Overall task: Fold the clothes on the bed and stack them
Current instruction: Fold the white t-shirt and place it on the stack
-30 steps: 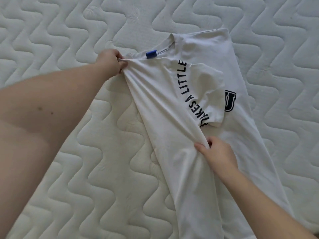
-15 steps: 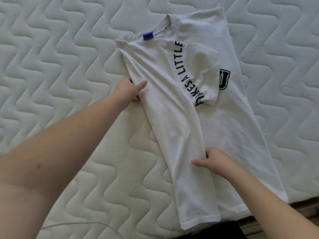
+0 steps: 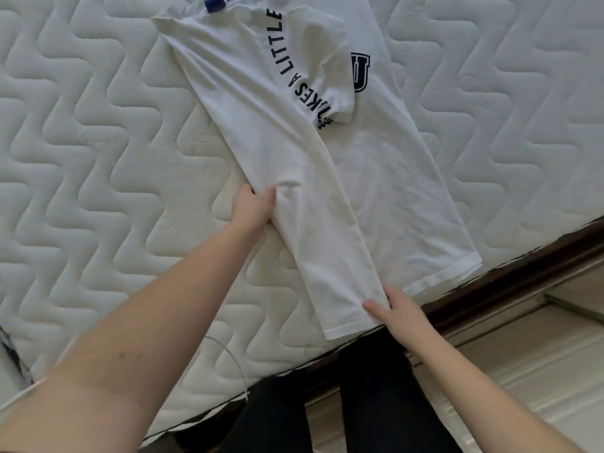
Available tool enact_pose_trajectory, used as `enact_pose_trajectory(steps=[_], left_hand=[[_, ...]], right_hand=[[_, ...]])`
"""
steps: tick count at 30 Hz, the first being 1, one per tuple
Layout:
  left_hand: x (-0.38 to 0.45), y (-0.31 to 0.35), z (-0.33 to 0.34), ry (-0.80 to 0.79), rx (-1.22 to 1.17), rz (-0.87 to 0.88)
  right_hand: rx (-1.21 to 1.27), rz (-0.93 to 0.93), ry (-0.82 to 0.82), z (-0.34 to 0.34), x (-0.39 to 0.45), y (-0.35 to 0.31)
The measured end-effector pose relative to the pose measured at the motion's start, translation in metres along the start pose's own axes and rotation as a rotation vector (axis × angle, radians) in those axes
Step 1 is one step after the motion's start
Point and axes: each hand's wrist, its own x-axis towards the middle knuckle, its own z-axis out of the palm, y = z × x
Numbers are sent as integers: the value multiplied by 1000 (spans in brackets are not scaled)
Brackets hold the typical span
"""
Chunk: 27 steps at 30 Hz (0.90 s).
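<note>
On the mattress (image 3: 98, 158), left hand (image 3: 253, 209) apparently pinching the T-shirt (image 3: 294, 178) fold, right hand (image 3: 397, 310) pinching its hem.

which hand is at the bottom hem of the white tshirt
The right hand, touching the bottom hem of the white printed t-shirt near the mattress edge. The left hand is farther up, holding the shirt's folded left side about mid-length.

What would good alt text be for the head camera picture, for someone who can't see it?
Two bare hands smooth a partly folded white T-shirt on a quilted white mattress. The left hand holds its folded left edge; the right hand holds the hem near the bed's edge. Dark lettering and a blue neck tag show near the top.
</note>
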Motion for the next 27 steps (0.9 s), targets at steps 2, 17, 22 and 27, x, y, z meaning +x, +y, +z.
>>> enact_pose_trajectory(steps=[2,17,22,27], left_hand=[[0,-6,0,62,63,59],[-23,-29,-12,21,785,355],[-17,4,1,-185,1076,888],[-23,36,52,-541,1490,1186]], right_hand=[[14,0,194,-7,-5,13],[414,165,563,22,-5,55],[441,37,626,20,-10,38],[271,-54,732,21,-9,30]])
